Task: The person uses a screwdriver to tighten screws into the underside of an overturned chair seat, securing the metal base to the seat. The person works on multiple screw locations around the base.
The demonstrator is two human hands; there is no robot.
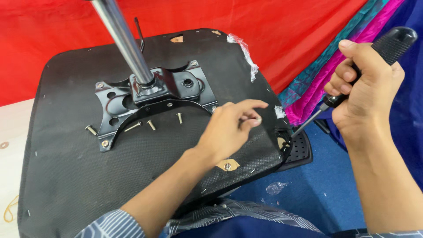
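An upturned chair seat [79,176] covered in black fabric lies in front of me. A black metal mounting plate [154,94] with a chrome column [123,39] is fixed on it. Several loose bolts [152,124] lie on the fabric just below the plate. My left hand [231,128] hovers over the seat's right side, fingers pinched on a small metal part, likely a washer or a bolt. My right hand [368,92] grips the black handle of a screwdriver [392,42]; its shaft slants down to the seat's right corner, at a black plastic bracket [297,150].
A red cloth [282,22] hangs behind the seat. Folded pink and teal fabric [317,79] lies at the right. Blue floor [308,194] shows below the seat's corner. A pale wooden surface [13,128] sits at the left. Scraps of clear plastic wrap [244,50] cling to the seat's edge.
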